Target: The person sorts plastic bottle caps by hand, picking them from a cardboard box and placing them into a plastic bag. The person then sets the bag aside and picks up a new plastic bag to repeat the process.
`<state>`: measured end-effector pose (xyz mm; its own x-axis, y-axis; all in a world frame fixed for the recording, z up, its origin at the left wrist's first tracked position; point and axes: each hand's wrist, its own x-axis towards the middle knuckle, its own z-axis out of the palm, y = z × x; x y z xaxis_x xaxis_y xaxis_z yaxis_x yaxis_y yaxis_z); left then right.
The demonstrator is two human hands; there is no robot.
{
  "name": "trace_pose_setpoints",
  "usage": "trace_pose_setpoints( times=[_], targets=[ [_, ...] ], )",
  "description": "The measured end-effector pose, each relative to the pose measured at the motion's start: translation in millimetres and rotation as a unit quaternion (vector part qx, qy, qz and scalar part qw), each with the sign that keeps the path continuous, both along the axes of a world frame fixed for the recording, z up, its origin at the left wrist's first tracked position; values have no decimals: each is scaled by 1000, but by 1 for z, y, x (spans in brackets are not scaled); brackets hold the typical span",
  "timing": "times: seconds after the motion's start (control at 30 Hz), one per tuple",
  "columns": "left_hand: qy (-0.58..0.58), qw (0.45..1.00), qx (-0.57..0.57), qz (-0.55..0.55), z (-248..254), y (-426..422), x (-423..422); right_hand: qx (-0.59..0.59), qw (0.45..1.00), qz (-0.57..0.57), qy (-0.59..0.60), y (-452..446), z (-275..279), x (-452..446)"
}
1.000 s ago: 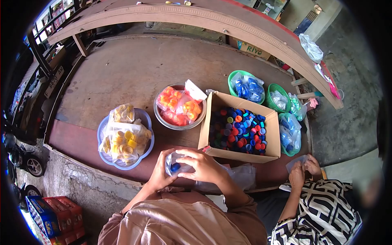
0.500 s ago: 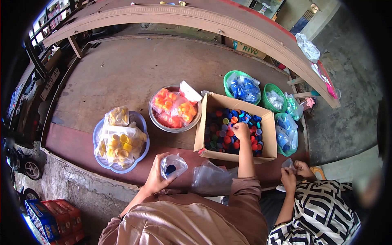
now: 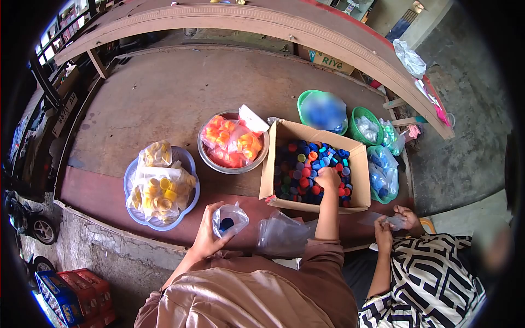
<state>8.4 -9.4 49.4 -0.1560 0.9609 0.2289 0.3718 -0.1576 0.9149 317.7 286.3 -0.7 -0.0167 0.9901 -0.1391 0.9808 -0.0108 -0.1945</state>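
Observation:
My left hand (image 3: pixel 206 236) grips a clear plastic bag (image 3: pixel 239 217) by its side, and the bag's mouth stands wide. Inside the bag lies a dark blue bottle cap (image 3: pixel 226 223). My right hand (image 3: pixel 328 178) is down in a cardboard box (image 3: pixel 268 164) full of loose bottle caps (image 3: pixel 302 173) in blue, red, orange and other colours. Its fingers are curled together among the caps; what they pinch, if anything, is hidden. Flat clear bags (image 3: pixel 281 234) lie at the table edge between my arms.
Left, a lavender tray (image 3: pixel 130 199) carries bagged yellow caps. Beside it, a metal bowl (image 3: pixel 205 157) contains bagged orange caps. Green baskets (image 3: pixel 302 104) with bagged caps flank the box. At right, a co-worker's hands (image 3: pixel 384 232) handle a clear bag. A wooden rail (image 3: pixel 229 17) crosses the far side.
My right hand has shifted slightly down and right within the box, its fingers now lower among the caps. My left hand still holds the bag. The co-worker's hands have shifted a little.

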Motion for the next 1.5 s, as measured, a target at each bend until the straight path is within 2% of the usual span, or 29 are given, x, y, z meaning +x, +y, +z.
trace_pose_setpoints(
  times=[0.07,0.17,0.2,0.3,0.4,0.43,0.5,0.53,0.57,0.63,0.7,0.77,0.83,0.87,0.93,1.03,1.1,1.17,1.2,1.23,1.27,1.3,1.33,1.37,1.43,1.47,1.5],
  targets=[
    [3,1000,3,-3,2,0,0,-19,995,32,-90,-10,15,-17],
    [2,1000,8,-9,2,0,2,-14,994,46,-98,-3,1,-22],
    [2,1000,11,-12,2,1,3,-51,990,50,-123,0,0,-22],
    [11,1000,20,-11,0,0,2,-33,991,43,-123,1,-5,-20],
    [1,1000,13,-3,0,-3,0,-6,998,21,53,-5,2,-9],
    [-3,1000,12,-3,-1,-5,-1,48,992,39,112,-12,5,-11],
    [-13,1000,14,0,-2,-6,-1,156,958,79,227,-24,23,-17],
    [-8,1000,19,-2,-2,-5,-2,140,942,80,293,-38,41,-31],
    [-2,1000,25,-4,-2,-5,-4,202,922,175,279,-52,59,-41],
    [6,1000,25,-7,-2,-3,-3,269,882,247,296,-83,92,-65],
    [13,1000,13,-13,-1,-2,-3,220,887,242,326,-114,127,-86],
    [20,999,16,-19,0,-1,-2,217,872,259,355,-133,139,-100],
    [18,999,16,-24,0,0,-2,197,808,326,449,-156,142,-119],
    [11,1000,14,-25,-1,0,-1,122,803,355,463,-167,136,-127],
    [2,999,15,-30,-2,1,1,0,778,450,438,-185,123,-143],
    [1,999,20,-34,0,1,1,44,763,506,400,-191,113,-151],
    [3,999,20,-27,-1,0,1,75,795,460,389,-167,120,-136],
    [10,1000,-2,-17,0,-2,0,153,846,351,371,-121,108,-110],
    [11,1000,-11,-13,-1,-2,-1,169,892,268,322,-93,99,-91],
    [12,1000,-19,-10,-2,-2,0,190,915,209,288,-65,82,-67],
    [10,1000,-11,-12,-1,-1,0,247,926,193,209,-33,54,-37],
    [9,1000,-4,-14,1,-1,0,249,943,170,144,-8,27,-9],
    [7,1000,5,-14,2,0,0,201,969,130,64,15,-3,17],
    [4,1000,8,-12,1,1,0,63,992,90,55,19,-3,24],
    [-3,1000,9,-8,-2,0,1,-14,993,78,92,10,0,17],
    [-3,1000,5,-4,-3,1,1,5,995,104,1,2,4,13],
    [-4,1000,1,-2,-4,2,2,4,995,96,-7,5,2,11]
  ],
)
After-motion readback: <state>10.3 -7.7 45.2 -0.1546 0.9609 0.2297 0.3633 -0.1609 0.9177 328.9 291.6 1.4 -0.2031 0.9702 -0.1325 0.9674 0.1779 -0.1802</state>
